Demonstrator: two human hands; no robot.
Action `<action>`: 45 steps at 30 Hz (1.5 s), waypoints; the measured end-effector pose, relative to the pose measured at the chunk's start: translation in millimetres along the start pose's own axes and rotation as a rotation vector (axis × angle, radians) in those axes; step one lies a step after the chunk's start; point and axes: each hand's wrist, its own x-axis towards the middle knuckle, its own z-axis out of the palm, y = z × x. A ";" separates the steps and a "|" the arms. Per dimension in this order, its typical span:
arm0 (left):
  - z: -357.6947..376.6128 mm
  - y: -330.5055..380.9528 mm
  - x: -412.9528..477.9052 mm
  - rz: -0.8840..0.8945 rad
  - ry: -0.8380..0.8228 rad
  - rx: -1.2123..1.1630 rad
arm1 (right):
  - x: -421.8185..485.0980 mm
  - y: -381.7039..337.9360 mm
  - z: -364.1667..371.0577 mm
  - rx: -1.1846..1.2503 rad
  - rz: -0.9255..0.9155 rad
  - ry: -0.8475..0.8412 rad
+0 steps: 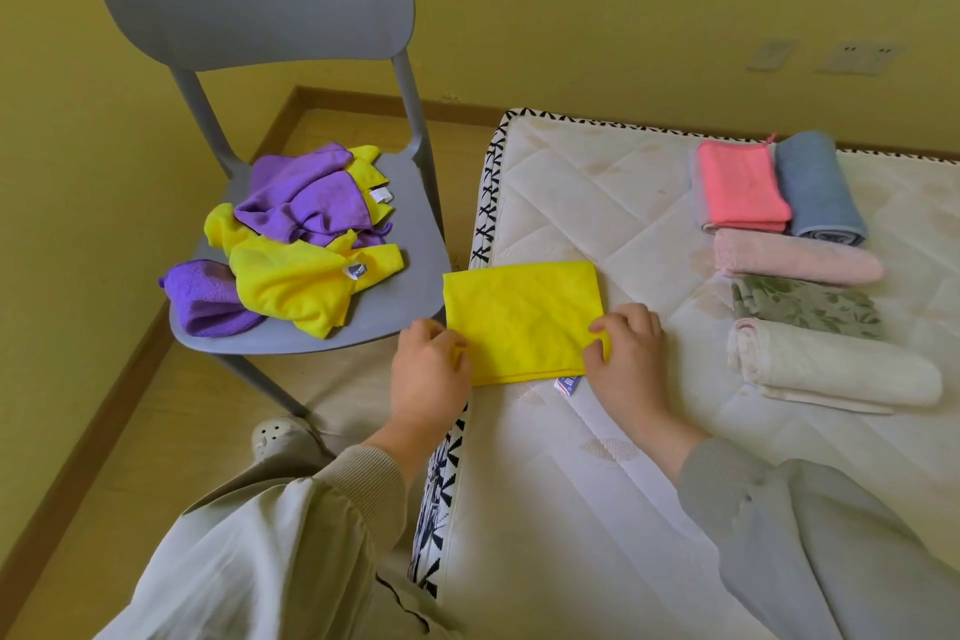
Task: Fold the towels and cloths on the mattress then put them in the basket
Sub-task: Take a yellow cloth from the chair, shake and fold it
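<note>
Your left hand (428,369) and right hand (623,353) each pinched a near corner of the yellow cloth (524,317), fingers curled round its edge. The cloth lay folded flat at the left edge of the mattress (571,483). At 3 o'clock from it, five folded towels (795,263) sat close together on the mattress. At 10 o'clock, the grey chair (410,203) carried a loose heap of purple and yellow cloths (301,244) on its seat.

- Label (567,386) under the yellow cloth (522,322), just beside the right hand (626,359): red and blue print, illegible.
- Blue tag (357,270) and white tag (381,195), beyond the left hand (428,369): illegible.
</note>
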 end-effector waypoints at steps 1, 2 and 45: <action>0.7 2.6 3.8 0.087 0.023 0.064 | 6.4 -8.8 -0.1 0.014 -0.033 0.026; 2.1 5.1 8.8 0.159 0.022 0.131 | 14.1 -19.0 1.1 0.030 -0.060 0.031; 23.7 19.7 68.0 0.277 -0.323 0.335 | 96.3 26.6 18.0 0.767 0.533 -0.613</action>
